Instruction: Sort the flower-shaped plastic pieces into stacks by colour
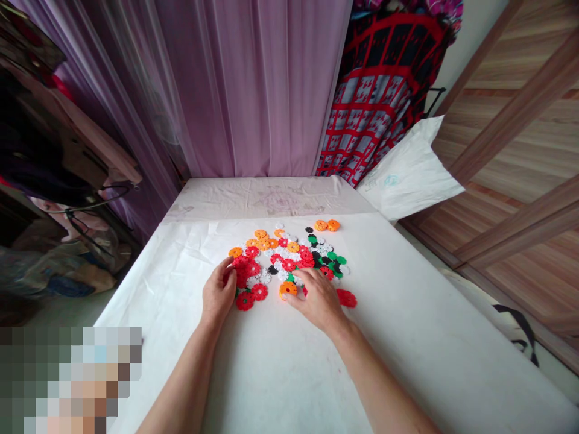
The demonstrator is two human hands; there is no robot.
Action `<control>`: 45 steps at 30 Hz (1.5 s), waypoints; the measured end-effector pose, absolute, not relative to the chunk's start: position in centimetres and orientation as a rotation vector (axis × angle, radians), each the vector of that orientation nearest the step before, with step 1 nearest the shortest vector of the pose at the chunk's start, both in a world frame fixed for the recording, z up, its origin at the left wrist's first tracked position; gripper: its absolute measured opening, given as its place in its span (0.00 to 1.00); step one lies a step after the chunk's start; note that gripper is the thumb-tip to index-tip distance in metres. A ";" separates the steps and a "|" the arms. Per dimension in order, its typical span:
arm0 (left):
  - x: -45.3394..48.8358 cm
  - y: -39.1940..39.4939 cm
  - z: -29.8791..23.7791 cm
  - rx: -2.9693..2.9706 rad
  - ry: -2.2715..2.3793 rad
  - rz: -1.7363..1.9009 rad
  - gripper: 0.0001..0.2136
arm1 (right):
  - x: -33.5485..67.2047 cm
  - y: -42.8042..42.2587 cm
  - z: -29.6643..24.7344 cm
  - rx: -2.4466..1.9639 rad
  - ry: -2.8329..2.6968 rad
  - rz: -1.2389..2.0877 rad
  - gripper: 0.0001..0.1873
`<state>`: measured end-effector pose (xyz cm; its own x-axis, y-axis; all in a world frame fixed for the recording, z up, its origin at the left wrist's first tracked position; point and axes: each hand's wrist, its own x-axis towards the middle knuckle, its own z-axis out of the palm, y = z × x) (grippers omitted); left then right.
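Flower-shaped notched plastic discs lie in a loose heap on the white-covered table. At the heap's near side, my right hand [317, 296] has its thumb and fingers closed around a small stack of orange discs [288, 289]. My left hand [219, 289] rests at the left edge, fingers curved and a gap between thumb and forefinger, against the red discs [244, 271]; I see nothing held in it. Two more red discs [259, 292] lie just right of that hand. White discs [283, 274] and green discs [337, 263] are mixed in farther right, with black ones among them.
Two orange stacks [327, 225] stand apart at the back right, and a red stack [347, 298] lies right of my right hand. A white sheet or bag [411, 169] hangs at the table's right edge. Purple curtains [257, 90] close off the far side.
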<state>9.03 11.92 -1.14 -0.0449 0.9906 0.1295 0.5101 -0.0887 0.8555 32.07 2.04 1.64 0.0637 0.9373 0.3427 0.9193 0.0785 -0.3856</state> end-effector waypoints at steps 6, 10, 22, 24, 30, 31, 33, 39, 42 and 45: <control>9.1 12.0 -1.3 1.646 1.586 1.097 0.20 | 35.0 7.5 3.3 -2.152 -1.778 -0.019 0.13; 9.0 12.0 -1.6 1.641 1.560 1.105 0.21 | 35.5 10.8 3.8 -2.332 -1.800 0.003 0.19; 9.2 11.9 -1.2 1.625 1.557 1.112 0.20 | 35.1 12.5 3.4 -2.354 -1.902 -0.021 0.15; 9.2 11.8 -1.2 1.627 1.561 1.107 0.20 | 35.2 11.6 3.3 -2.276 -1.884 -0.042 0.15; 9.1 11.8 -1.2 1.650 1.587 1.081 0.20 | 35.3 7.6 0.7 -2.020 -1.852 -0.059 0.09; 9.1 11.9 -1.3 1.650 1.586 1.079 0.20 | 35.4 7.2 0.3 -1.995 -1.842 -0.063 0.09; 9.1 11.9 -1.4 1.644 1.581 1.078 0.21 | 35.4 6.8 -0.1 -1.953 -1.815 -0.074 0.10; 9.0 12.0 -1.6 1.646 1.577 1.090 0.20 | 35.2 7.5 2.1 -1.861 -2.050 0.062 0.15; 8.9 12.0 -1.7 1.647 1.570 1.090 0.20 | 35.0 8.3 3.0 -1.914 -2.175 0.124 0.19; 8.9 12.0 -1.7 1.642 1.560 1.094 0.21 | 34.9 9.1 3.2 -1.940 -2.236 0.171 0.17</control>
